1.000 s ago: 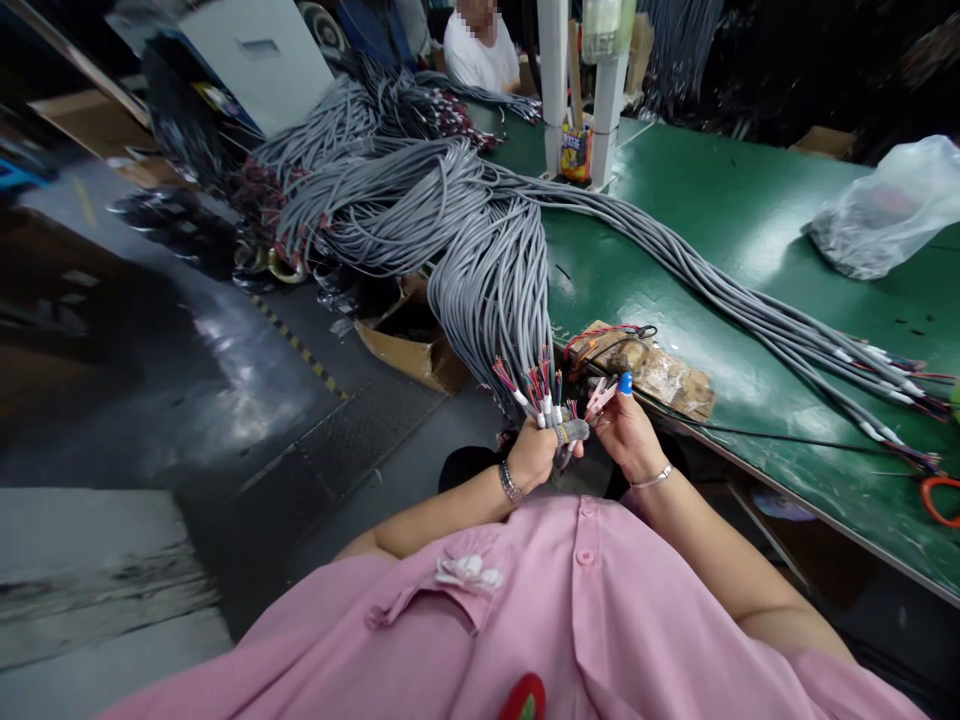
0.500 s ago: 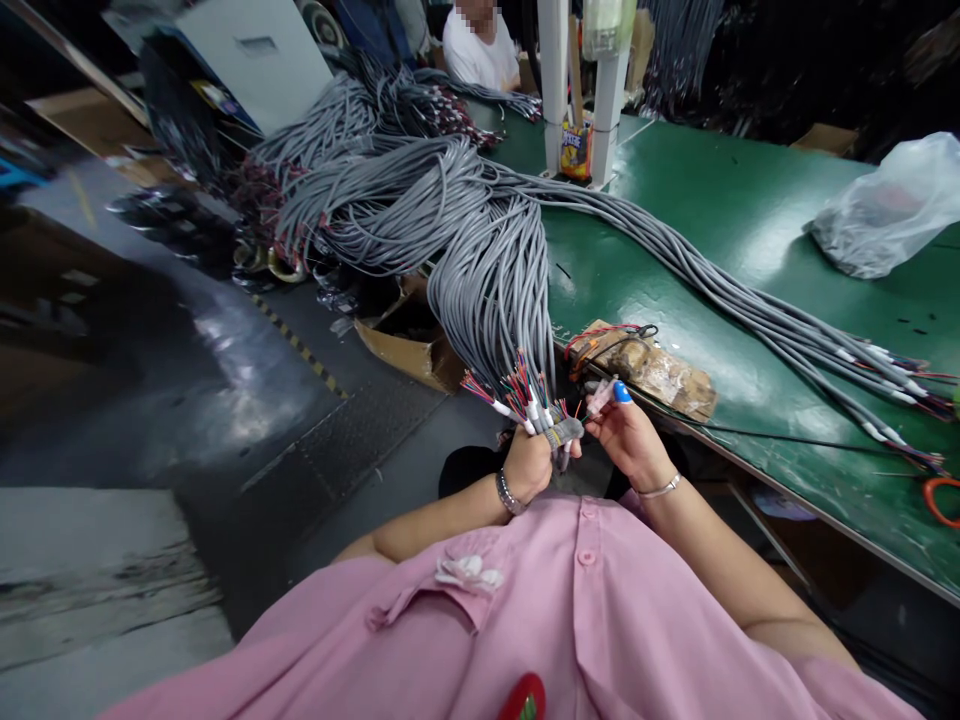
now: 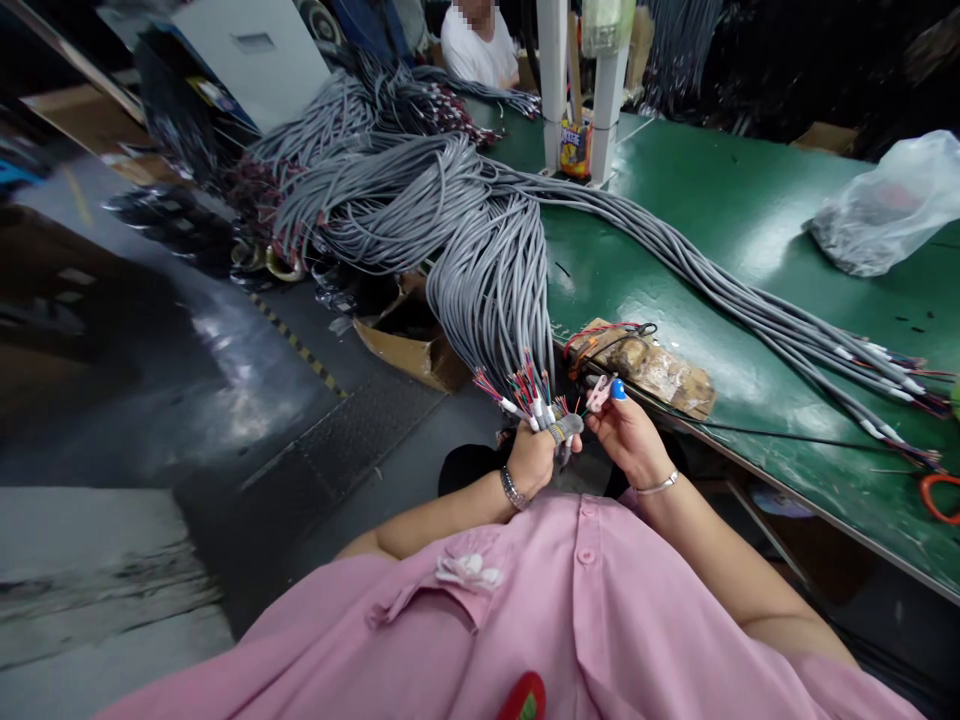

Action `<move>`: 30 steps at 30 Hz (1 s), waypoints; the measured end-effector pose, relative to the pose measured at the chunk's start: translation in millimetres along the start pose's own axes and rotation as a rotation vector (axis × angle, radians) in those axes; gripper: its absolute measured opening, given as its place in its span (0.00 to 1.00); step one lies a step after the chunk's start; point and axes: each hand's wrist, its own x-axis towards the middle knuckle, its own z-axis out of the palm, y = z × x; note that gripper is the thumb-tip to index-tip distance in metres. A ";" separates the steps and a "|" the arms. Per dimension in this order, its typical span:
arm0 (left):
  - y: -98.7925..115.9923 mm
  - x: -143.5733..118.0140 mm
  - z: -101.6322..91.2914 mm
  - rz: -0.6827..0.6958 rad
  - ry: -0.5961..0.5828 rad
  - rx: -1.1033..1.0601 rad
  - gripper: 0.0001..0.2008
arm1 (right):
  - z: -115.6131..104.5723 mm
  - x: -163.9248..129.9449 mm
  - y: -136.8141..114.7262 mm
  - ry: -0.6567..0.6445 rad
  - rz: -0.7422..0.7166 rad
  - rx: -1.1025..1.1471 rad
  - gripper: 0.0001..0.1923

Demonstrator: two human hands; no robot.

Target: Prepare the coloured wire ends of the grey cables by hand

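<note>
My left hand point(image 3: 531, 460) is closed around a bunch of grey cable ends, and a grey cover with a yellow stripe sits on its thumb. Above that fist fan out stripped coloured wires point(image 3: 531, 380) with white sleeves at their bases. Close by on the right, my right hand point(image 3: 630, 435) pinches what looks like a thin wire from the bunch; the fingertips partly hide it. A blue cover point(image 3: 618, 389) is on one of its fingers, beside a small pink piece point(image 3: 598, 394) that I cannot make out clearly. The thick grey cables point(image 3: 491, 275) hang from the table edge towards my left hand.
A taped brown block point(image 3: 652, 370) lies at the green table's point(image 3: 720, 190) edge. More grey cables point(image 3: 705, 265) stretch right, near orange-handled scissors point(image 3: 939, 498) and a plastic bag point(image 3: 889, 205). An open carton point(image 3: 409, 355) stands below. Across the table sits a person point(image 3: 480, 45).
My left hand and the wire ends have shifted slightly right. The right fingers have turned a little, showing more of the pink piece. Both grips stay closed.
</note>
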 end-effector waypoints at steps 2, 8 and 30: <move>-2.3 -0.3 -1.7 0.002 -0.009 0.015 0.14 | 0.2 -0.2 0.7 -0.003 -0.002 -0.003 0.14; -5.1 -2.8 -7.5 0.035 -0.028 0.008 0.16 | -1.2 -3.8 -1.8 -0.072 0.082 -0.017 0.22; -6.0 1.6 3.5 0.063 0.040 -0.006 0.16 | 2.0 9.8 -3.2 -0.050 0.059 0.064 0.15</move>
